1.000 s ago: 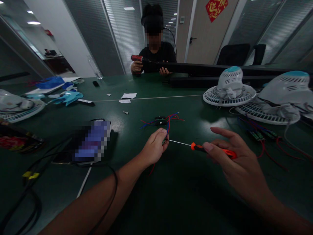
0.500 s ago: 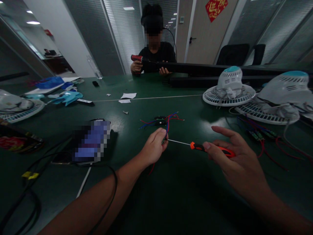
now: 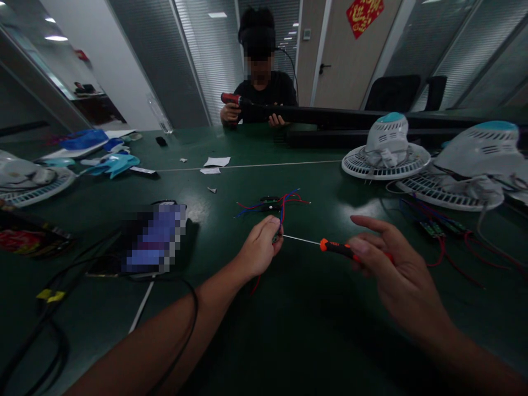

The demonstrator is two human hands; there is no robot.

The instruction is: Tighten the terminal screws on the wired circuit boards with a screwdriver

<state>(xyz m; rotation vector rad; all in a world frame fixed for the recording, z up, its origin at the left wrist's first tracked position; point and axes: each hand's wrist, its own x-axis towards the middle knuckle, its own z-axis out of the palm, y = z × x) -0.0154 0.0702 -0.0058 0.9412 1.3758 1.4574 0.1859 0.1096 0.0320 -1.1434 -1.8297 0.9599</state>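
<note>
My left hand (image 3: 259, 250) is closed around a small circuit board with red and blue wires (image 3: 282, 215) rising from it and a red wire hanging below. My right hand (image 3: 391, 275) grips the orange handle of a screwdriver (image 3: 330, 247); its index finger sticks out. The thin metal shaft points left and its tip meets the board at my left fingers. Both hands hover low over the dark green table (image 3: 289, 319).
More boards with red and blue wires (image 3: 272, 203) lie just beyond my hands. White fan parts (image 3: 385, 146) and wired boards (image 3: 437, 228) sit at the right. A phone (image 3: 152, 236) and cables lie at the left. A person (image 3: 259, 88) opposite holds a red power tool.
My right hand has rolled slightly on the screwdriver handle, fingers shifting left over it. The left hand and the board stay put.
</note>
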